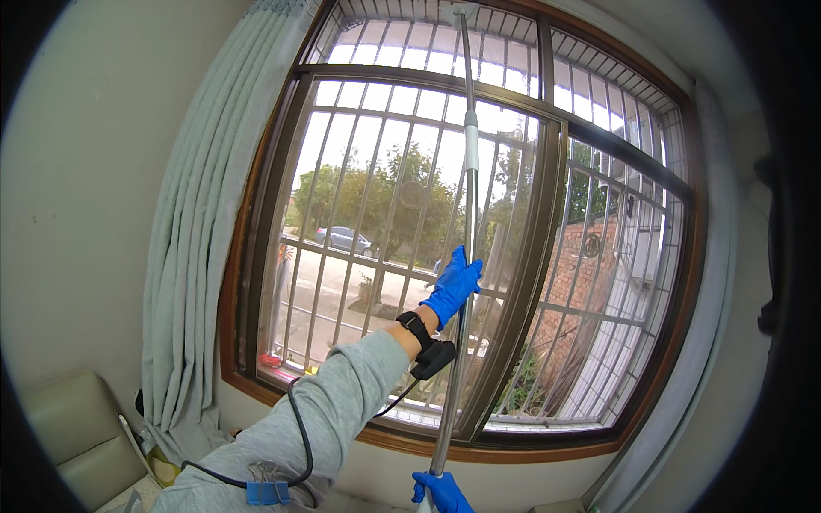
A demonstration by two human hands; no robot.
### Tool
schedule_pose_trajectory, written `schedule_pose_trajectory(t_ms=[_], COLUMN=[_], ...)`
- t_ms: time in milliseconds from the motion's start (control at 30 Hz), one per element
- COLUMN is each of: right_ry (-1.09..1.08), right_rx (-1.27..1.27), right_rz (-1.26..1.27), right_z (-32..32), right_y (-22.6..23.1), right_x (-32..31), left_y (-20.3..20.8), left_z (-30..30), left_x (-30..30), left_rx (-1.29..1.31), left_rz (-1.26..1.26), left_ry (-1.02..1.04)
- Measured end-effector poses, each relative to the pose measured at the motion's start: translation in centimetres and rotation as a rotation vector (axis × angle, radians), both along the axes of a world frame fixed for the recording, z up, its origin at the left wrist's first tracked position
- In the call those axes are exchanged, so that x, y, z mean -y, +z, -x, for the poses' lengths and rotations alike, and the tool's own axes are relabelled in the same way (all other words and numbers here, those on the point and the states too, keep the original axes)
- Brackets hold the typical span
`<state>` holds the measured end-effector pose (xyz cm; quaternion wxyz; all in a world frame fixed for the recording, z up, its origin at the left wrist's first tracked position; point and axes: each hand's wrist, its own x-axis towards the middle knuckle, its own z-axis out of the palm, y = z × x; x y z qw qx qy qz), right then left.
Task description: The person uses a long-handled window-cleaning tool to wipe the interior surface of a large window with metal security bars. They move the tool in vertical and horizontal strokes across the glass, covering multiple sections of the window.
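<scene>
Nearest us, the blue-gloved right hand (442,493) is closed around the near end of a long metal pole (449,410). Just to the left, a grey sleeve (342,402) reaches forward, with a blue binder clip (268,493) on it and a black wrist device (434,360) beyond its cuff. Farther along we see the left hand (456,286), also gloved, wrapped around the pole, so both hands grip it. Well off to the left are a padded chair back (77,419) and a pale curtain (197,205). The pole slants up before the brown window frame (248,291), past a white collar (471,145), and its far end carries a pale head (456,13) at the top pane; whether that touches the glass, we cannot tell. We judge the step in hand to be working the head at the high glass, and the next move seems to call for the left hand to steer while the right hand steadies the near end. Beyond the glass stand metal bars, then a brick wall (590,274) on the right, with trees (368,188) and a car (344,239) farther off to the left.
</scene>
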<state>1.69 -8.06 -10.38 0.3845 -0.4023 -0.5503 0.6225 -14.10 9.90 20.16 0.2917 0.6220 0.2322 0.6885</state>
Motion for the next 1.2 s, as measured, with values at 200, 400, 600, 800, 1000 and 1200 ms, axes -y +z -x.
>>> schedule_pose_trajectory(t_ms=[200, 400, 600, 800, 1000, 1200], right_ry=[0.075, 0.12, 0.173, 0.17, 0.13, 0.1], right_rx=[-0.017, -0.031, 0.004, 0.121, 0.242, 0.237], right_rz=[0.017, 0.023, 0.005, 0.051, 0.002, -0.107], right_z=[1.0, 2.1, 3.3, 3.4, 1.9, -1.2], right_y=[0.9, 2.0, 2.4, 2.2, 4.5, 5.4], right_x=[-0.8, -0.4, -1.3, -4.5, -5.1, -3.1], left_y=[1.1, 1.1, 1.5, 1.1, 1.4, -0.1], left_z=[2.4, 4.4, 8.5, 10.9, 12.3, 11.1], left_x=[-0.2, 0.8, 1.8, 2.2, 0.8, 1.0], left_rx=[0.003, 0.038, 0.016, 0.114, 0.181, 0.185], left_rz=[-0.009, -0.073, -0.043, -0.031, -0.12, -0.105], left_ry=[0.044, 0.098, 0.218, 0.23, 0.238, 0.173])
